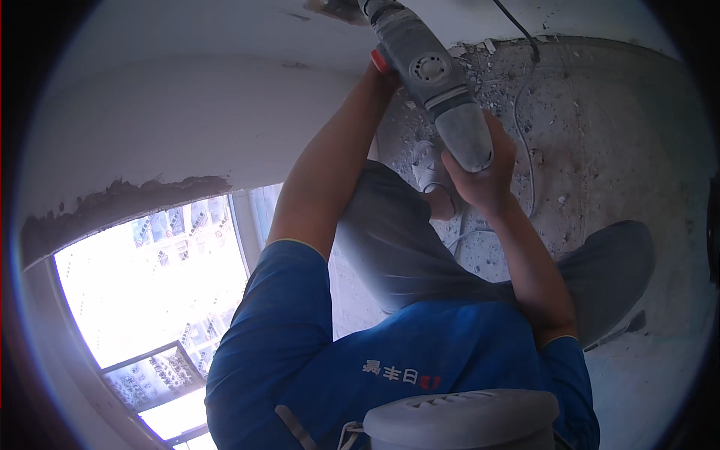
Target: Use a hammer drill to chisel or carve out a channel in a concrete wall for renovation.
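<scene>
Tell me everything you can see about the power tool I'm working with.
The power tool is bulky and looks dust-coated, with a dark grey, plastic-looking body, a paler rounded rear housing, a round slotted disc and a red part on its left side. It slants from the upper edge, which cuts off its front, down to the right. The right hand grips its rear; the left hand, mostly hidden, is at the red part. Whether it's running, I can't tell.

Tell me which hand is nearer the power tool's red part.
Left. Your left hand is beside the red part; your right hand grips the power tool farther back.
</scene>
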Tool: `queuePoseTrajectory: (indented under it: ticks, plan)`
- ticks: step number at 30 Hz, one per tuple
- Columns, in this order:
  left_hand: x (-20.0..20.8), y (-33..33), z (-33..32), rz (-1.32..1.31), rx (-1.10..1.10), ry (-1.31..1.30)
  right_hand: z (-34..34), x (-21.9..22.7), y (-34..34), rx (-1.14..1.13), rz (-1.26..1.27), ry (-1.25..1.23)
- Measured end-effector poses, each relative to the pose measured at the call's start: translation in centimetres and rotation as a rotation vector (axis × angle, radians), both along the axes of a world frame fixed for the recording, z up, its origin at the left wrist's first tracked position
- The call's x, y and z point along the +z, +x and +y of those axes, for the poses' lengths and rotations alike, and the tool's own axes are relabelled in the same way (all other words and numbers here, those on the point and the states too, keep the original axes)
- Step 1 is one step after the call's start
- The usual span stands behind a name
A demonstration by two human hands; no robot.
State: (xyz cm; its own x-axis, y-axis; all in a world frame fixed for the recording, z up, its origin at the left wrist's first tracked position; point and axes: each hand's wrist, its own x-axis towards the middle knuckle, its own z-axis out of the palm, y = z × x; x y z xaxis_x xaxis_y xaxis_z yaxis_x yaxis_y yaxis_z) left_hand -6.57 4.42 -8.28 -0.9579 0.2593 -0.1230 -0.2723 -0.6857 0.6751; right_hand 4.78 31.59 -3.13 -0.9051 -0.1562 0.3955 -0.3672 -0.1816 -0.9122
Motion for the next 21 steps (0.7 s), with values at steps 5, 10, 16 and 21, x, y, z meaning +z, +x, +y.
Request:
queuePoseTrajectory:
  ticks: [5,10,16,21]
  plan:
    - [2.5,-4.4,2.1,-0.660,0.320,-0.270,0.4,0.1,-1.6,-0.017,0.054,0.113]
    - [-3.0,-2.2,-6.1,0.236,0.036,-0.158,-1.8,2.4,-2.5,-0.029,0.146,0.163]
    - [-2.7,-2.5,-4.3,-0.029,0.024,-0.100,-2.2,0.0,-3.8,-0.023,-0.022,0.072]
    - [-1.5,-1.1,-0.6,-0.036,0.035,0.020,0.7,0.5,-2.7,0.019,-0.043,0.086]
